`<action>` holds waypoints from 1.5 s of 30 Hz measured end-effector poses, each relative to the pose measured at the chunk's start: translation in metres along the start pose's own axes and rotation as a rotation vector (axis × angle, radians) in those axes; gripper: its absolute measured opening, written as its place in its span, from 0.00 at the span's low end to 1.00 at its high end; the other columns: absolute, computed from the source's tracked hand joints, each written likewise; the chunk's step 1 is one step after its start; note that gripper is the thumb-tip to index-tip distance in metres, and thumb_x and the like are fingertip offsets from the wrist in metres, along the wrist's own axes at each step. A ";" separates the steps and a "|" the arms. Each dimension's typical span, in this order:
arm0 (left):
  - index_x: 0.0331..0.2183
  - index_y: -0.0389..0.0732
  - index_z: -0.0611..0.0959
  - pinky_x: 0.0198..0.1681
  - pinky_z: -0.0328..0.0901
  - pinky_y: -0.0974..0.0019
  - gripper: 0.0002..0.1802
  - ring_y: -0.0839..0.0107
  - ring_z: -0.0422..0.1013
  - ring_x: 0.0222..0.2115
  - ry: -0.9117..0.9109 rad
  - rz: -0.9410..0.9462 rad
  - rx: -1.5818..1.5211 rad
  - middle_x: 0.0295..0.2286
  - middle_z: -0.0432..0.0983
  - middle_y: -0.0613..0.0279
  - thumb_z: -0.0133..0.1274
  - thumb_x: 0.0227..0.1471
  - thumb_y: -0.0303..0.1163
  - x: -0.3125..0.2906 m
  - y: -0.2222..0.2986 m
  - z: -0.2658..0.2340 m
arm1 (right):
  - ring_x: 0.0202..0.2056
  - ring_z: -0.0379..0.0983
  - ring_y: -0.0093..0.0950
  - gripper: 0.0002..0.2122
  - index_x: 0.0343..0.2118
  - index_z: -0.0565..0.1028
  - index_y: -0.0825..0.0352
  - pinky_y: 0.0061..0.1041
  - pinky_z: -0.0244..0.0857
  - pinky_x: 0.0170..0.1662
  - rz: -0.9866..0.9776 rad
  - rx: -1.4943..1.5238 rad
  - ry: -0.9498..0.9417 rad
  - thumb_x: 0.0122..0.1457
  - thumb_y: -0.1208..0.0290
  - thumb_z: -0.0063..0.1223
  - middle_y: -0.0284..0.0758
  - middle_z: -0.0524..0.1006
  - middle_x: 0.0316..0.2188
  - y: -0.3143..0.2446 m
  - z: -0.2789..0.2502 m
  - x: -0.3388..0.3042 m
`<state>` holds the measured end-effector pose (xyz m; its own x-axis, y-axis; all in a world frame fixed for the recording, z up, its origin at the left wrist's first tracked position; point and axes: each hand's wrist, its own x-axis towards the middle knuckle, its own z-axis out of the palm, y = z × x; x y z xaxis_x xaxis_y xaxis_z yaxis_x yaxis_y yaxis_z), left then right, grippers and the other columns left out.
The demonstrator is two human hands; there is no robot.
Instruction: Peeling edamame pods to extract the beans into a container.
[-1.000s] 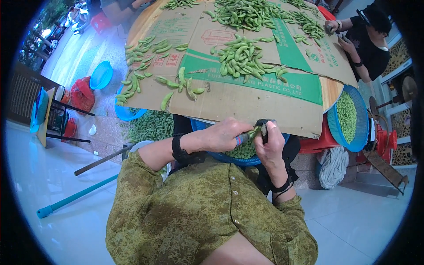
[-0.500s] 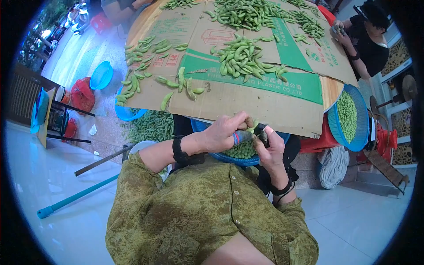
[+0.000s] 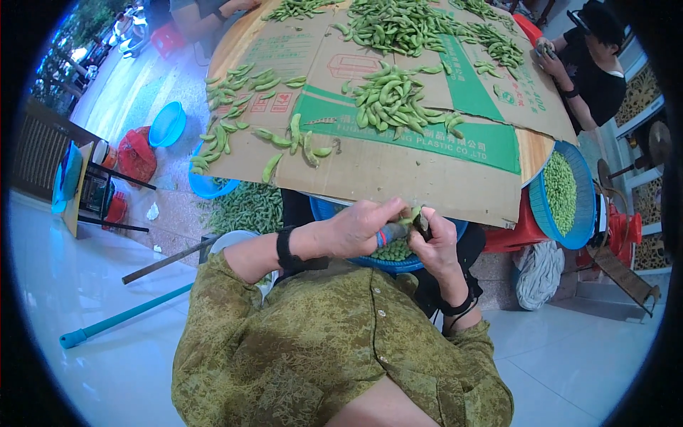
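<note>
Over the table's near edge, my left hand (image 3: 356, 229) is closed in a pinch on a green bean pod (image 3: 413, 214), mostly hidden by the fingers. Wraps in grey and red-blue cover one of its fingers. My right hand (image 3: 440, 245) grips the pod's other end, with something small and black at its fingers whose kind I cannot make out. Right below both hands sits a blue basin (image 3: 407, 267) of shelled green beans (image 3: 393, 251). Loose pods (image 3: 307, 148) and a heap of pods (image 3: 398, 99) lie on the flattened cardboard (image 3: 334, 181) ahead.
Another blue basket (image 3: 590, 220) of shelled beans stands at the right. A person in black (image 3: 597, 71) handles something across the table; another person's arm (image 3: 196, 21) shows far left. Empty pods (image 3: 249, 206) pile on the floor beside a teal pole (image 3: 128, 324).
My hands stay together on the pod. My left fingertips have shifted slightly toward the right hand, and the whole view has tilted a little.
</note>
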<state>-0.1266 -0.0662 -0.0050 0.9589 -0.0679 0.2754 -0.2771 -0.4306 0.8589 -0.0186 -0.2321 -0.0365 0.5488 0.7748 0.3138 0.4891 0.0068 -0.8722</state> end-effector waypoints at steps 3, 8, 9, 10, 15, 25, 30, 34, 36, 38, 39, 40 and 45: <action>0.37 0.38 0.73 0.30 0.66 0.56 0.12 0.49 0.72 0.29 0.136 -0.016 0.401 0.27 0.74 0.47 0.52 0.47 0.25 -0.006 -0.008 -0.029 | 0.18 0.62 0.29 0.10 0.30 0.69 0.70 0.25 0.57 0.22 -0.021 -0.066 -0.004 0.43 0.81 0.55 0.37 0.63 0.18 0.011 0.000 -0.010; 0.33 0.38 0.76 0.35 0.66 0.55 0.15 0.50 0.70 0.32 0.351 -0.143 1.218 0.26 0.73 0.50 0.52 0.35 0.23 -0.019 -0.041 -0.103 | 0.21 0.64 0.38 0.14 0.32 0.68 0.71 0.31 0.59 0.23 -0.207 -0.167 -0.056 0.37 0.83 0.52 0.41 0.64 0.22 0.013 -0.001 -0.014; 0.33 0.38 0.76 0.35 0.66 0.55 0.15 0.50 0.70 0.32 0.350 -0.142 1.221 0.26 0.73 0.50 0.52 0.35 0.23 -0.015 -0.047 -0.112 | 0.21 0.64 0.38 0.14 0.32 0.68 0.71 0.31 0.59 0.23 -0.211 -0.176 -0.051 0.37 0.83 0.52 0.40 0.64 0.21 0.012 -0.001 -0.014; 0.32 0.39 0.76 0.36 0.65 0.55 0.15 0.51 0.70 0.34 0.342 -0.143 1.090 0.27 0.73 0.52 0.51 0.35 0.24 -0.011 -0.051 -0.118 | 0.21 0.64 0.38 0.14 0.32 0.68 0.71 0.31 0.59 0.23 -0.207 -0.175 -0.049 0.37 0.83 0.52 0.40 0.64 0.21 0.012 -0.001 -0.015; 0.25 0.39 0.76 0.35 0.63 0.54 0.08 0.53 0.69 0.34 0.389 0.040 1.091 0.25 0.73 0.54 0.51 0.35 0.26 0.036 -0.053 -0.112 | 0.20 0.64 0.37 0.14 0.32 0.69 0.71 0.30 0.59 0.22 -0.190 -0.176 -0.021 0.38 0.83 0.53 0.40 0.65 0.21 0.014 -0.002 -0.014; 0.22 0.35 0.73 0.29 0.61 0.52 0.05 0.48 0.68 0.26 0.274 -0.104 0.726 0.20 0.70 0.47 0.48 0.38 0.27 0.078 -0.041 -0.095 | 0.19 0.62 0.35 0.10 0.30 0.67 0.71 0.27 0.57 0.22 -0.146 -0.094 0.042 0.43 0.84 0.53 0.40 0.64 0.19 0.016 -0.008 -0.021; 0.21 0.34 0.75 0.29 0.63 0.49 0.07 0.44 0.70 0.26 0.303 -0.211 0.604 0.21 0.71 0.42 0.46 0.39 0.29 0.089 -0.038 -0.096 | 0.19 0.61 0.33 0.10 0.30 0.67 0.71 0.27 0.56 0.22 -0.120 -0.052 0.081 0.43 0.85 0.53 0.39 0.63 0.19 0.019 -0.008 -0.021; 0.22 0.33 0.74 0.25 0.61 0.57 0.08 0.51 0.66 0.19 0.275 -0.212 0.539 0.15 0.66 0.46 0.48 0.39 0.30 0.086 -0.051 -0.100 | 0.19 0.62 0.33 0.10 0.30 0.67 0.71 0.27 0.57 0.23 -0.094 -0.028 0.087 0.44 0.85 0.53 0.39 0.64 0.19 0.021 -0.010 -0.023; 0.21 0.33 0.75 0.26 0.62 0.60 0.06 0.55 0.67 0.20 0.271 -0.286 0.455 0.15 0.67 0.51 0.46 0.40 0.27 0.080 -0.060 -0.097 | 0.20 0.63 0.34 0.10 0.30 0.68 0.71 0.27 0.58 0.23 -0.095 -0.023 0.097 0.44 0.85 0.54 0.39 0.65 0.20 0.019 -0.010 -0.023; 0.22 0.34 0.75 0.27 0.62 0.60 0.05 0.56 0.68 0.22 0.253 -0.216 0.468 0.17 0.69 0.52 0.47 0.40 0.25 0.071 -0.070 -0.090 | 0.20 0.63 0.34 0.09 0.30 0.68 0.71 0.26 0.58 0.24 -0.077 -0.017 0.100 0.44 0.84 0.54 0.39 0.66 0.20 0.021 -0.009 -0.024; 0.24 0.35 0.76 0.29 0.63 0.61 0.05 0.57 0.69 0.24 0.234 -0.146 0.482 0.20 0.70 0.53 0.48 0.39 0.24 0.064 -0.075 -0.087 | 0.20 0.64 0.34 0.09 0.30 0.68 0.71 0.26 0.58 0.24 -0.060 -0.012 0.104 0.44 0.84 0.54 0.40 0.66 0.20 0.023 -0.009 -0.025; 0.24 0.35 0.76 0.29 0.63 0.61 0.05 0.57 0.69 0.24 0.236 -0.146 0.484 0.20 0.70 0.53 0.48 0.39 0.24 0.059 -0.072 -0.083 | 0.20 0.64 0.34 0.09 0.30 0.68 0.71 0.26 0.58 0.24 -0.062 -0.011 0.103 0.44 0.84 0.54 0.40 0.66 0.20 0.025 -0.008 -0.026; 0.36 0.37 0.74 0.34 0.64 0.56 0.15 0.53 0.69 0.32 0.382 -0.203 0.547 0.33 0.67 0.50 0.51 0.41 0.22 0.025 -0.059 -0.080 | 0.19 0.61 0.32 0.08 0.29 0.67 0.71 0.26 0.57 0.23 0.025 0.027 0.096 0.46 0.83 0.54 0.39 0.64 0.20 0.041 -0.004 -0.032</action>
<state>-0.0907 0.0297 -0.0144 0.8725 0.3397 0.3513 0.0713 -0.7996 0.5963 -0.0139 -0.2593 -0.0808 0.6238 0.7106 0.3253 0.4569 0.0061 -0.8895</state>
